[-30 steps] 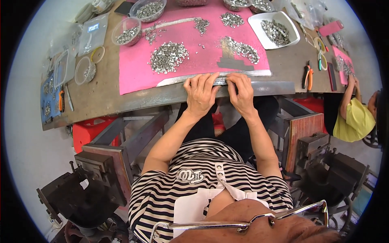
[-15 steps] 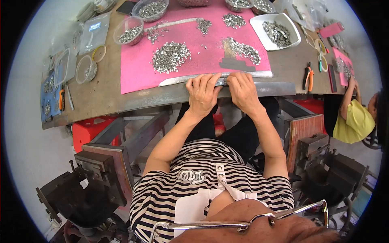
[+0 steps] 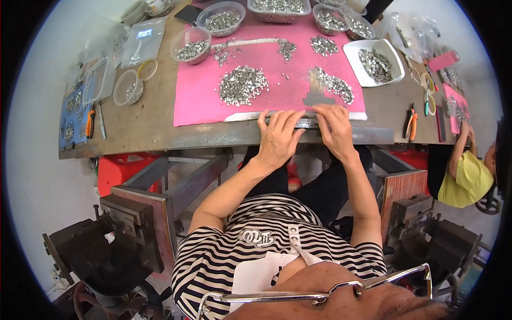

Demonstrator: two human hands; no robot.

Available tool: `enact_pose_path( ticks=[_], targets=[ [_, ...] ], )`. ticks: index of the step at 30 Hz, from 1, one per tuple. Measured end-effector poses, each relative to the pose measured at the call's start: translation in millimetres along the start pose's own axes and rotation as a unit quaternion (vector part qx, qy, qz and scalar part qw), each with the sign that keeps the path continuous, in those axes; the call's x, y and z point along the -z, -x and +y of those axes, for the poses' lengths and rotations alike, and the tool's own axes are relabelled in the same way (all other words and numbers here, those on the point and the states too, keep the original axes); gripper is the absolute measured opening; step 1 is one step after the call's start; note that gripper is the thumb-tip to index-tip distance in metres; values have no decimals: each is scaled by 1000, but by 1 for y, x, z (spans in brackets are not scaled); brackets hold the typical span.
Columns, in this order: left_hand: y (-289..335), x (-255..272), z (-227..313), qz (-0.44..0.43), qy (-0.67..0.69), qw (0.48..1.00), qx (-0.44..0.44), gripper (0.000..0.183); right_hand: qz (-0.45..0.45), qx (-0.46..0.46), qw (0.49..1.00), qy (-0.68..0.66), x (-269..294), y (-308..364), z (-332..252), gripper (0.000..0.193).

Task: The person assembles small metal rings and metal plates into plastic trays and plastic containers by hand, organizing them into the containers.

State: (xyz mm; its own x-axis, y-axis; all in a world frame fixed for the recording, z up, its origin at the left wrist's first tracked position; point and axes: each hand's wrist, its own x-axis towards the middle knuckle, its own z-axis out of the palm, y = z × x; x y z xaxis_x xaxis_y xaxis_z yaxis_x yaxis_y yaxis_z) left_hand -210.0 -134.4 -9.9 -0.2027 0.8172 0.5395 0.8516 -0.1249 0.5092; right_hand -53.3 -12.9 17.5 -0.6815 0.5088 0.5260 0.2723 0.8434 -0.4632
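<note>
At the six-o'clock edge of the surface point(image 3: 146, 118), a silvery strip point(image 3: 306, 124), lying nine-to-three, is being flanked equally closely by the left hand point(image 3: 278, 140) at nine and right hand point(image 3: 337, 132) at three, both grips curling, though whether pinching cannot be told.

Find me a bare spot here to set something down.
The tabletop is bare between the slim tool and the pink mat, and on the right between the white tray and orange-handled pliers. Tubs crowd the mat's far side; both hands occupy its near edge.
</note>
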Motion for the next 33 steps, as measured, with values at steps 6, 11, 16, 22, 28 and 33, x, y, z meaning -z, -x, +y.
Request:
enact_pose_path(
  ticks=[6, 11, 16, 22, 28, 33],
  targets=[
    [-25, 16, -43, -80, -65, 994, -29, 50, -31, 5, 999, 31, -28, -47, 11, 26],
    [-48, 23, -71, -171, -118, 976, -69, 57, -28, 11, 999, 35, -34, -51, 10, 24],
    [-54, 46, -86, -186, -174, 967, -27, 60, -28, 1, 999, 46, -20, -41, 18, 21],
    [-52, 47, -87, -230, -131, 963, -50, 55, -26, -8, 1000, 15, -25, -51, 11, 18],
    [-54, 59, -96, -232, -171, 957, -21, 57, -10, -24, 1000, 15, -18, -39, 28, 16],
    [-65, 34, -109, -214, -166, 962, -37, 65, -22, -19, 1000, 8, -26, -46, 14, 15]
  ],
)
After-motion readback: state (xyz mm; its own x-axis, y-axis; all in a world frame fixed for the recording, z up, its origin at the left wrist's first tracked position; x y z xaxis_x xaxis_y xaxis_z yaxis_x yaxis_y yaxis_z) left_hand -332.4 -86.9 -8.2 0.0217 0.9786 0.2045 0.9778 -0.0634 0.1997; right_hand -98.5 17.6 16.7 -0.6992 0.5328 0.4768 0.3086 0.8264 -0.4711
